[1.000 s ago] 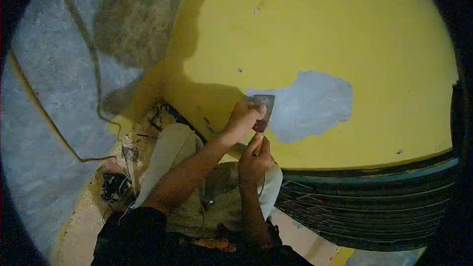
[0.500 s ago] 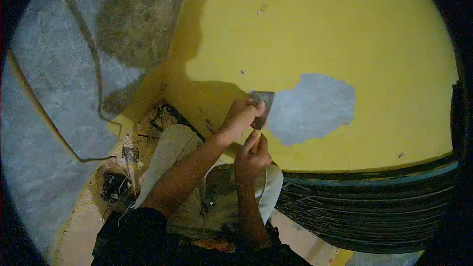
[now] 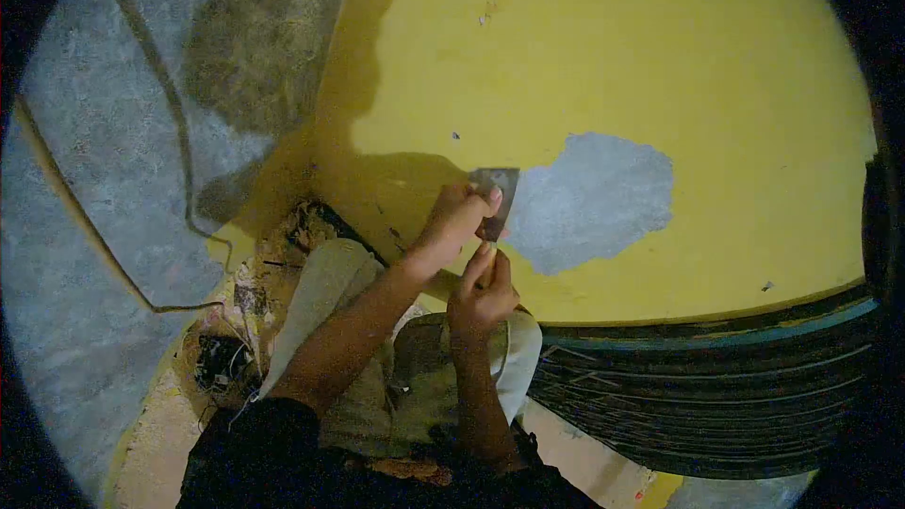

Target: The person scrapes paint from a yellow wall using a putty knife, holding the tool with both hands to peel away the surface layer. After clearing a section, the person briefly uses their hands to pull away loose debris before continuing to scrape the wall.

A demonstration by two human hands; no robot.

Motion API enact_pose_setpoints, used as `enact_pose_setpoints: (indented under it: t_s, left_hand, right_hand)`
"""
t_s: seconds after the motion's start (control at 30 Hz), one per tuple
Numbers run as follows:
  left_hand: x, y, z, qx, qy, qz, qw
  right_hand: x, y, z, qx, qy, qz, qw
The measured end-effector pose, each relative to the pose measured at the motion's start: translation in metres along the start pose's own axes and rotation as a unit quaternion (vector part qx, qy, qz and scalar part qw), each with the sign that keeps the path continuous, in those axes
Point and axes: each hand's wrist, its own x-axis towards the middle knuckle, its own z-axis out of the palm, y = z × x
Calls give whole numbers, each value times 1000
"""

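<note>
A putty knife (image 3: 500,188) with a flat grey blade is between my two hands, in front of a yellow-painted surface (image 3: 584,57). My left hand (image 3: 457,223) grips the blade, its thumb pressed on the flat face. Closed around the short handle just below is my right hand (image 3: 483,297). The blade's right edge overlaps the left side of an irregular smooth grey patch (image 3: 603,198) in this view. My left hand covers part of the blade, and my right fingers hide most of the handle.
A brown cable (image 3: 85,226) runs down the blue-grey surface on the left. Dark wiring (image 3: 224,363) lies by my left leg. Ridged black material (image 3: 698,396) borders the yellow surface at lower right. Small chips mark the yellow paint. My shadow falls at upper left.
The view has shifted slightly, so the grey patch sits a little higher and further left. Both hands keep their hold on the putty knife, with the blade tilted slightly differently.
</note>
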Motion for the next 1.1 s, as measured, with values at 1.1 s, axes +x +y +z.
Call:
enact_pose_setpoints:
  t_s: [1.1]
  left_hand:
    - [-5,0,38,-139,-86,-80,983]
  right_hand:
    - [28,-22,-67,-50,-13,-35,998]
